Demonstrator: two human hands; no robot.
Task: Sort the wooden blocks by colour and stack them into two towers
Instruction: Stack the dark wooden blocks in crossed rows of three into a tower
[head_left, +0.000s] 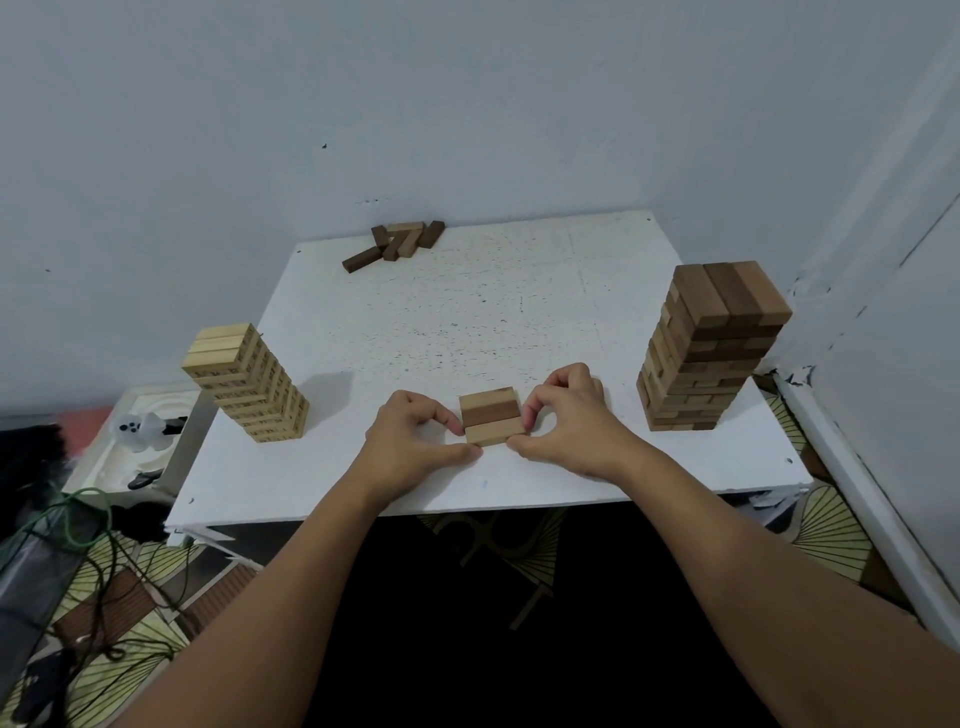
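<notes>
Risk is judged first, left to right: pale tower (248, 383) stands at the left edge of the white table (519, 322), so it could be knocked off by a careless left forearm. At centre, a row of three blocks (491, 418) is squeezed from both ends; uneven pressure could pop the dark middle block out, or the row could buckle if it is lifted. Brown tower (711, 347) at right is tall and its layers are seen to be slightly uneven, so a hard placement on top could topple it. A mixed-shade row added to it could also blur the colour sort.

Grip: left hand (410, 441) is set against the left end of the row, thumb and forefinger closed narrow on the nearest pale block. Right hand (563, 421) is pressed to the right end, fingers curled, thumb low at the near corner. The row lies flat on the table between the two hands, touching both, well apart from either tower. Loose blocks (397, 243) are left unsorted at the far edge by the wall
</notes>
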